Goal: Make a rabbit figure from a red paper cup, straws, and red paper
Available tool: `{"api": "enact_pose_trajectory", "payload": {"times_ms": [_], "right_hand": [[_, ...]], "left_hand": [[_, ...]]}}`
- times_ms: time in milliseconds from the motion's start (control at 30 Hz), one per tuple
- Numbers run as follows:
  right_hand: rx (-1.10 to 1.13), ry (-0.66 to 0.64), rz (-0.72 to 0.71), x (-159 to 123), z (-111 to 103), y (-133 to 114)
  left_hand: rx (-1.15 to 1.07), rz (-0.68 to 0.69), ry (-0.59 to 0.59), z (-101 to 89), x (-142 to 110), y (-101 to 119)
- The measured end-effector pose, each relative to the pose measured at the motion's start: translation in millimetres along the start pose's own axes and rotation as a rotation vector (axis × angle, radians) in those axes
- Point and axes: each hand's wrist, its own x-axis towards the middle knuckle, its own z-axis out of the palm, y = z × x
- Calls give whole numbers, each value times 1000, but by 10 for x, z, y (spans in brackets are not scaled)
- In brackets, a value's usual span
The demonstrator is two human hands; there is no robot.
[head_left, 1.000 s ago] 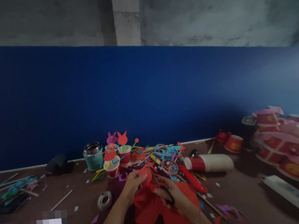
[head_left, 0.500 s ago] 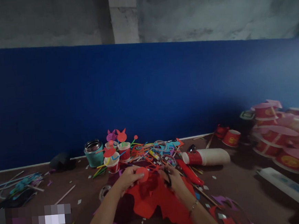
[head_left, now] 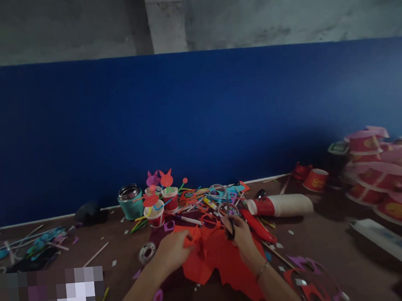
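Observation:
My left hand [head_left: 174, 252] is closed, its fingertips pinching a small red paper piece at the upper left of a large red paper sheet [head_left: 227, 264]. The sheet has curved and jagged cut edges. My right hand [head_left: 240, 233] is closed on dark-handled scissors [head_left: 230, 227], whose blades point up and away from me. Exactly what the left fingertips grip is partly hidden by the hand. Left of my hands lies a roll of tape [head_left: 147, 252]. Just right of the scissors is a shiny red long object [head_left: 259, 227].
Paper cups [head_left: 154, 213] with animal cutouts and a teal jar [head_left: 131, 202] stand behind at left. Straws and scraps [head_left: 194, 197] are heaped in the middle. A stack of white cups [head_left: 290, 205] lies at right, near red cups with pink tops [head_left: 380, 173] and a long white box [head_left: 393, 246].
The round red disc in my left fingers is no longer visible. My right hand and the scissors have lifted slightly, with the blades now pointing upward. The view has shifted a little.

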Motion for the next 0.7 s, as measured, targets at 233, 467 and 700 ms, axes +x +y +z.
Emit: {"api": "enact_pose_trajectory", "payload": {"times_ms": [233, 467, 700], "right_hand": [[-4, -8, 16, 10, 2, 32], [5, -29, 14, 36, 17, 97], [-4, -27, 17, 42, 7, 86]], "left_hand": [[-10, 28, -88, 99, 74, 50], [7, 8, -186, -93, 28, -74], [105, -20, -55, 29, -6, 119]]}}
